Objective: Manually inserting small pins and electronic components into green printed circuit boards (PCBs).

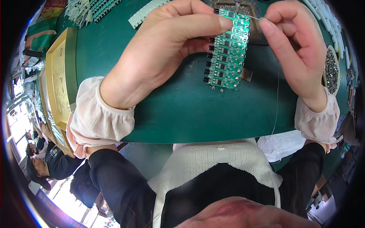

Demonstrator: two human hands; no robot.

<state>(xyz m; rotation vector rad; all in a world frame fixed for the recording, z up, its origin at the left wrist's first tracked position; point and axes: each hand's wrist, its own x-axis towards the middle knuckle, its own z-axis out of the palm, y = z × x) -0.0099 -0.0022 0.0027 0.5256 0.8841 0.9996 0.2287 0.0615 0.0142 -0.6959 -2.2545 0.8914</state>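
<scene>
Two hands [150, 57] [300, 49] angled inward, left on circuit board [229, 55], right on wire [253, 17]

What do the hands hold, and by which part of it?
Left hand: the green circuit board, near its far end. Right hand: the thin wire, pinched near its tip.

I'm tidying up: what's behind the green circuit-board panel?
Past the edges of the green panel show the green tabletop, part of a dark tray-like object and part of a small brown block. Whatever lies directly behind it is covered.
</scene>
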